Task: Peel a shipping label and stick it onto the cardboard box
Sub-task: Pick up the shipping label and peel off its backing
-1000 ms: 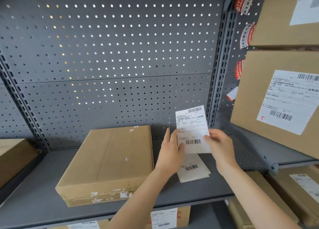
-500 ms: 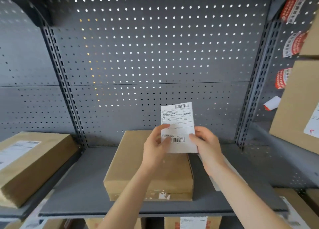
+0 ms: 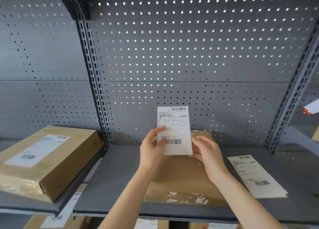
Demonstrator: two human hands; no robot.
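Head view, from nine o'clock across to three: a labelled cardboard box lies on the left grey shelf, its white label facing up. A slotted upright post divides that bay from the middle one, with grey pegboard backing behind. At centre, the left hand holds the shipping label upright, its grip closed on the label's left edge, thumb on the printed face. The label carries a barcode at its top and another near its bottom. The right hand has its grip closed on the label's lower right edge. Directly beneath both hands, at six o'clock, the plain cardboard box lies flat on the middle shelf, its top bare of any label; the shipping label is above it and apart from it. Toward four o'clock, a stack of label sheets lies on the same shelf, just right of the box.
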